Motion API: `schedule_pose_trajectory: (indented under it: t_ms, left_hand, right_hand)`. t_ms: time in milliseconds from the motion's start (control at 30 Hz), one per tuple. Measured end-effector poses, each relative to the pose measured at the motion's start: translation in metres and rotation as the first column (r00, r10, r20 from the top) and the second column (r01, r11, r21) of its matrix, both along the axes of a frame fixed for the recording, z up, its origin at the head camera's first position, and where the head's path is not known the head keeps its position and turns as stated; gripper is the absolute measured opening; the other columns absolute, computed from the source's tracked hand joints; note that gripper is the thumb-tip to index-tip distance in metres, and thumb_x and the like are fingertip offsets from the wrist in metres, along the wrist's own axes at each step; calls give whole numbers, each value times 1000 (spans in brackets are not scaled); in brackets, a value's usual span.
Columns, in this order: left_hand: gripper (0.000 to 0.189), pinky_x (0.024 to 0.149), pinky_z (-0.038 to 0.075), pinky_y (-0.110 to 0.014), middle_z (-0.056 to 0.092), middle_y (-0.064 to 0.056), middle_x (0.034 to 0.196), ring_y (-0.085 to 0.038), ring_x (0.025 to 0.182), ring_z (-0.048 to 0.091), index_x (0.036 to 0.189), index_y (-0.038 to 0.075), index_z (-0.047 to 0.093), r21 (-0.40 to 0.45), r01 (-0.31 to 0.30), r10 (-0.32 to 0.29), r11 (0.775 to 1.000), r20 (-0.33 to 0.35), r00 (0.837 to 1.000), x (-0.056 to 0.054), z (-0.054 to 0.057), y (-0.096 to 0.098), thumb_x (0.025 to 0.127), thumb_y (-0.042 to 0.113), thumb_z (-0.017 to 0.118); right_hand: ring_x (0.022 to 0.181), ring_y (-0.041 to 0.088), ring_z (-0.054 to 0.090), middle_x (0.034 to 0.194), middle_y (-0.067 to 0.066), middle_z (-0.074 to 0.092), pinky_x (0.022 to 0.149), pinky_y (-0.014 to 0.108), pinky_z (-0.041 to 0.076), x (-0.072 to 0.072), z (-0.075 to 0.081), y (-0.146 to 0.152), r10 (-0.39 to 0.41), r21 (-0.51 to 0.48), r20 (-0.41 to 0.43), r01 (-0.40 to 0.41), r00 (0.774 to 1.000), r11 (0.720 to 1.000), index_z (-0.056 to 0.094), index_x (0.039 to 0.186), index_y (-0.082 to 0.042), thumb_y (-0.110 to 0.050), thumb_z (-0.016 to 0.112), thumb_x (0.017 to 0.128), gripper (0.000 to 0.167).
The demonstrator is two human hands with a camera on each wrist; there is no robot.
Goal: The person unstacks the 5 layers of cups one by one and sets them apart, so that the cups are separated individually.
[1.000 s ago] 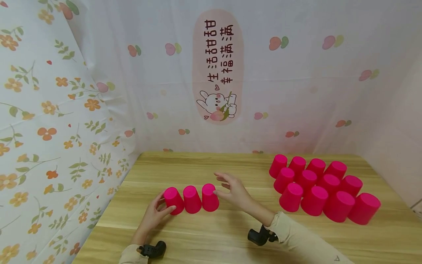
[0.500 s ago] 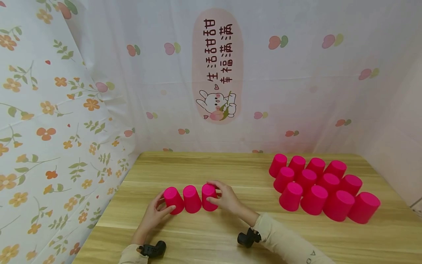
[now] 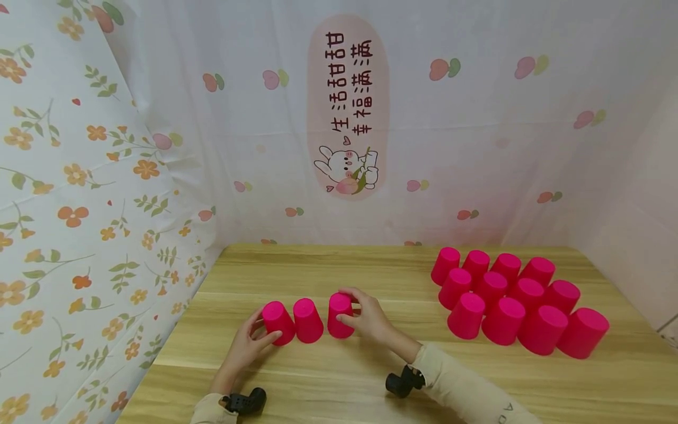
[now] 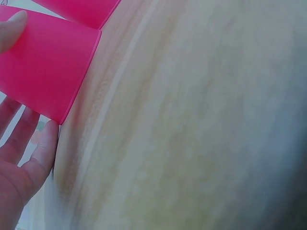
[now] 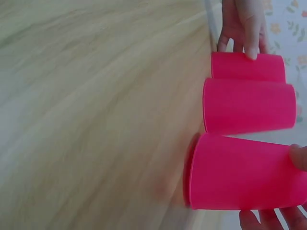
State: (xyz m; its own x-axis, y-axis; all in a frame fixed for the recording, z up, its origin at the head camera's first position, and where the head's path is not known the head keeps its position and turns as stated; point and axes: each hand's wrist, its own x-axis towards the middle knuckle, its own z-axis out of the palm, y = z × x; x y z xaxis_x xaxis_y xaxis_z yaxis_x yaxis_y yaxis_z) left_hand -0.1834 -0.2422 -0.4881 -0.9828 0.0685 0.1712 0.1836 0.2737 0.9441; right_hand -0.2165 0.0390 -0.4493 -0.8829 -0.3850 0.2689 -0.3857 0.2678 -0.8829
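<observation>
Three upside-down pink plastic cups stand in a row left of the table's middle. My left hand (image 3: 248, 344) holds the left cup (image 3: 278, 321), thumb at its near side and fingers round its left. The middle cup (image 3: 308, 321) is close beside it, touched by no hand. With my right hand (image 3: 371, 319) I grip the right cup (image 3: 337, 311), thumb in front and fingers behind. A gap separates that cup from the middle one. In the right wrist view, the gripped cup's rim (image 5: 191, 177) is close over the wood, with a dark red band beside it.
Several more upside-down pink cups (image 3: 529, 292) stand in three rows on the right of the wooden table (image 3: 318, 383). A white printed curtain (image 3: 455, 129) hangs behind the table, and a flowered cloth (image 3: 106, 247) on the left. Each wrist wears a black device (image 3: 405, 381).
My right hand has come to the right cup, closed round it and shifted it slightly right, widening the gap to the middle cup. My left hand stays on the left cup.
</observation>
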Motion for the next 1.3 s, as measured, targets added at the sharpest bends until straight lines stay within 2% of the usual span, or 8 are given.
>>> schedule_pose_trajectory:
  t_ms: [233,367,567,667,900,1000,1067,1300]
  left_hand:
    - [63,87,43,-38,48,-17,121,-31,105,47,129,0,40,-5,-8,8,1000,-3,1000,0,-1,1,74,3,69]
    - [62,86,44,-36,47,-17,121,-28,104,47,129,0,40,-23,-22,22,999,-1,1000,1,-1,0,74,3,69]
    - [62,87,43,-37,46,-18,122,-31,106,46,130,-1,39,-16,-16,16,1000,3,1000,1,-2,-1,75,4,69]
    - [62,88,42,-40,45,-20,123,-34,108,45,130,-2,39,-3,-7,7,1000,12,1000,2,-1,0,76,3,68]
    - [61,88,40,-44,44,-23,123,-38,108,44,129,-5,37,4,-1,1,1000,21,1000,5,10,4,76,-2,66]
    - [61,88,40,-46,44,-25,122,-40,107,44,129,-7,37,14,-2,2,1000,20,1000,7,12,4,75,-4,66]
    - [61,88,40,-45,44,-24,123,-38,108,44,129,-5,37,9,-3,3,1000,24,1000,6,10,4,76,-3,66]
    - [63,89,40,-44,42,-22,125,-37,110,44,131,-4,35,-8,-8,8,1000,34,999,1,-1,-1,77,1,66]
  right_hand:
    - [99,31,53,107,17,56,78,39,48,-11,11,27,-130,28,2,130,992,991,47,120,5,1,69,73,52]
    - [101,33,53,110,19,55,80,40,48,-25,19,45,-210,67,9,209,978,976,47,121,3,0,69,74,52]
    - [105,38,49,116,26,49,83,44,45,-46,25,73,-284,117,-41,287,958,951,41,125,6,-2,66,77,54]
    - [107,38,46,118,26,48,85,45,43,-55,25,86,-346,121,-53,350,937,929,40,127,6,-2,65,78,56]
    - [106,36,48,121,24,48,82,44,45,-70,19,108,-522,164,-51,523,851,836,41,128,-4,-6,64,80,54]
    - [108,36,46,122,25,47,86,45,42,-75,15,113,-563,175,-45,561,825,809,40,129,-3,-7,62,80,54]
    - [109,37,45,122,25,46,89,46,40,-76,13,115,-579,170,-43,577,815,799,39,129,-3,-6,62,80,54]
    - [112,38,41,127,23,42,93,48,35,-79,4,122,-595,159,-5,588,804,793,37,131,-2,-5,59,82,54]
